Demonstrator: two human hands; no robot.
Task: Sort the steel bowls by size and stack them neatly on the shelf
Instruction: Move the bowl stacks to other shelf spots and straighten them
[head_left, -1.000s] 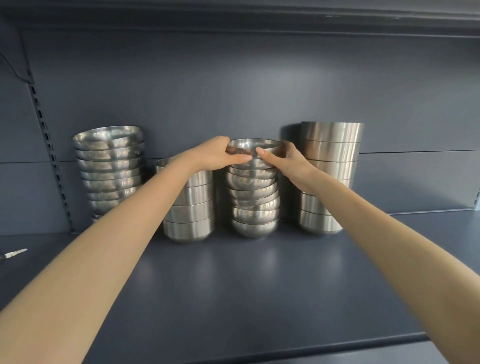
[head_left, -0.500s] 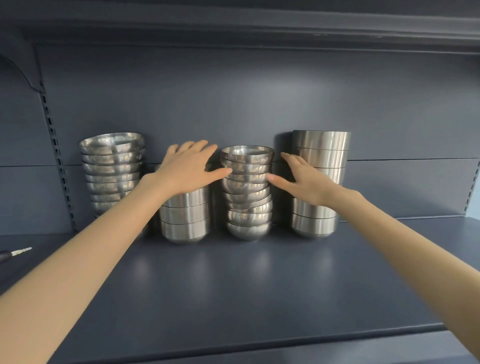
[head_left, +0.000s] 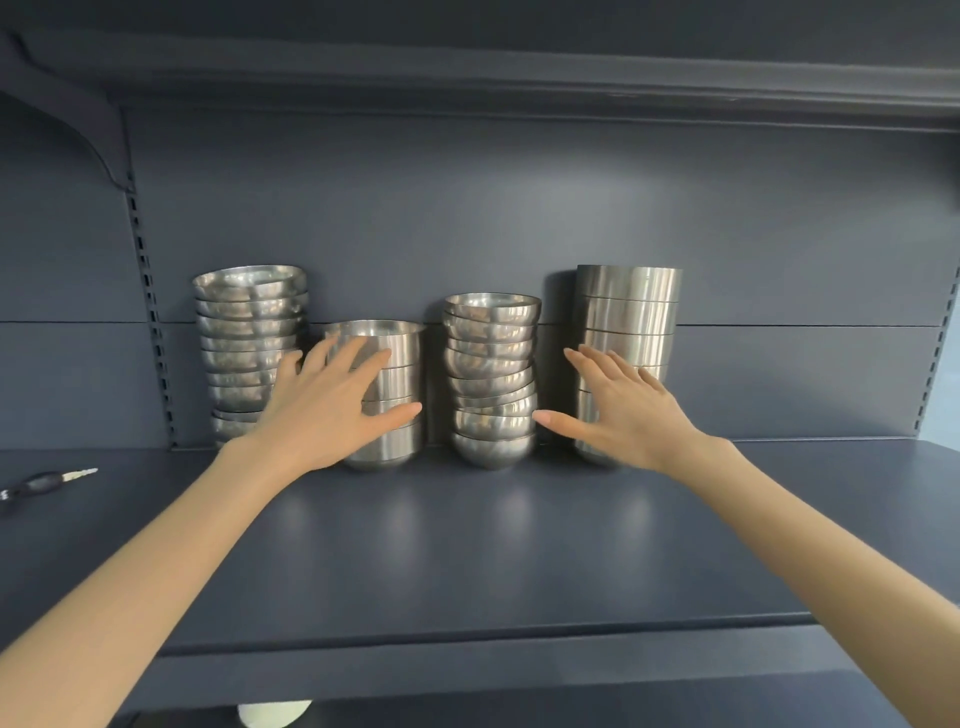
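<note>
Dark shelf (head_left: 467, 561) carries four steel-bowl stacks (head_left: 628, 312) against the back panel (head_left: 519, 218). Your left hand (head_left: 327, 410) and right hand (head_left: 631, 410) flank the small round-bowl stack (head_left: 491, 379), fingers spread, holding nothing. Its bowls sit crooked: close in evenly from both sides, low first, to square them.

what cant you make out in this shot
Head view:
Lower bowls of the far-left stack of rounded steel bowls: partly hidden by the left hand.
Lower bowls of the tall right stack of straight-sided steel bowls: partly hidden by the right hand.
Dark-handled tool: cut off by the left edge.
Pale round object below the dark shelf: cut off by the bottom edge.
</note>
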